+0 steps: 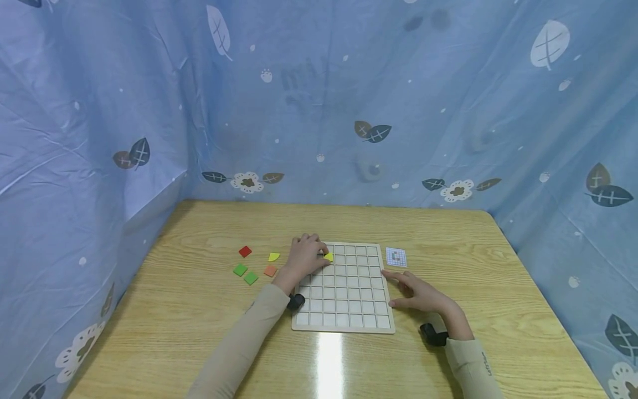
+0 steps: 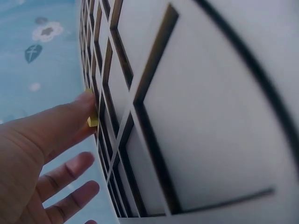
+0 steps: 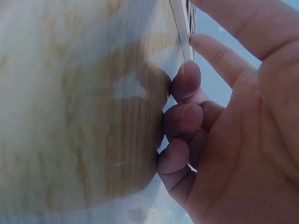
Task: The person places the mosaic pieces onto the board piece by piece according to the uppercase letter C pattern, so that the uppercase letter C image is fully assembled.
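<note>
The yellow piece [image 1: 328, 257] sits over the far left part of the grid board [image 1: 349, 288], pinched between thumb and index finger of the left hand [image 1: 305, 257] — whether it is fully seated in a cell I cannot tell. The left arm, in a beige sleeve [image 1: 239, 343], reaches forward and to the right across the board's left edge, palm turned inward; the other fingers are spread apart and loosely bent, as the left wrist view shows. The right hand [image 1: 420, 293] comes in from the near right with its thumb and index finger parted, their tips touching the board's right edge but gripping nothing; its remaining three fingers curl under, their tips resting on the worktop [image 1: 149, 321]. Left of the board lie a red tile [image 1: 245, 251], two green tiles [image 1: 246, 274], an orange tile [image 1: 270, 270] and a second yellow piece with a rounded side [image 1: 273, 257] — all flat, near the left forearm. A small printed card [image 1: 396, 257] lies just beside the board's far right corner, beyond the right hand.
</note>
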Motion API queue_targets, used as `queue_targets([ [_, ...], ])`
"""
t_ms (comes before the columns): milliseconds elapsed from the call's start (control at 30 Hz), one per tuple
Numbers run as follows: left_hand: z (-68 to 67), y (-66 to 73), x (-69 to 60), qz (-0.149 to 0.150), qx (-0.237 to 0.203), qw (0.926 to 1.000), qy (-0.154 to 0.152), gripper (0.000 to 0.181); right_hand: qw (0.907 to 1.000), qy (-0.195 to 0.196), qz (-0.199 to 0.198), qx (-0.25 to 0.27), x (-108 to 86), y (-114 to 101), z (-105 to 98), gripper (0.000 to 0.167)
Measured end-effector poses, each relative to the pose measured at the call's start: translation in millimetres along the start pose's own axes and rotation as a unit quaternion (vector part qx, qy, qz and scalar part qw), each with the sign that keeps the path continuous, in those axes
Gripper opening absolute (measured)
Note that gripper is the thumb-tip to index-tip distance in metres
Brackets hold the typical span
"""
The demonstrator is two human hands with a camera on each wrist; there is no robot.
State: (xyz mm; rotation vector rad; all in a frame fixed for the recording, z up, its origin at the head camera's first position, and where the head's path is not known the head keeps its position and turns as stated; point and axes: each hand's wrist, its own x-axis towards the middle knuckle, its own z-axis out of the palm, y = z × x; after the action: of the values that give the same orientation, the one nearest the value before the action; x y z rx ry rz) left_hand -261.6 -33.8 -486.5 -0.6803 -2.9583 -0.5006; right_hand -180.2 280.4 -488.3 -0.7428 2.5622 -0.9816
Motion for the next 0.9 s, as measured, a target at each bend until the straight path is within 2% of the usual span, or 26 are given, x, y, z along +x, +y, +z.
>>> queue_targets([
  [300, -2.7, 4.3, -3.0, 0.004, 0.001, 1.0000, -0.003, 0.026, 0.9999, 0.008, 0.006, -0.001, -0.7, -3.0, 0.9, 0.071],
  [567, -2.3, 5.7, -3.1, 0.005, -0.016, 0.9999, 0.000, 0.021, 1.0000, 0.006, 0.004, 0.001, 0.1, 1.7, 0.5, 0.072],
  [900, -1.8, 1.4, -4.6, -0.013, -0.049, 0.9987, -0.008, 0.023, 1.0000, 0.007, 0.003, 0.003, 0.1, 0.6, -0.3, 0.071],
])
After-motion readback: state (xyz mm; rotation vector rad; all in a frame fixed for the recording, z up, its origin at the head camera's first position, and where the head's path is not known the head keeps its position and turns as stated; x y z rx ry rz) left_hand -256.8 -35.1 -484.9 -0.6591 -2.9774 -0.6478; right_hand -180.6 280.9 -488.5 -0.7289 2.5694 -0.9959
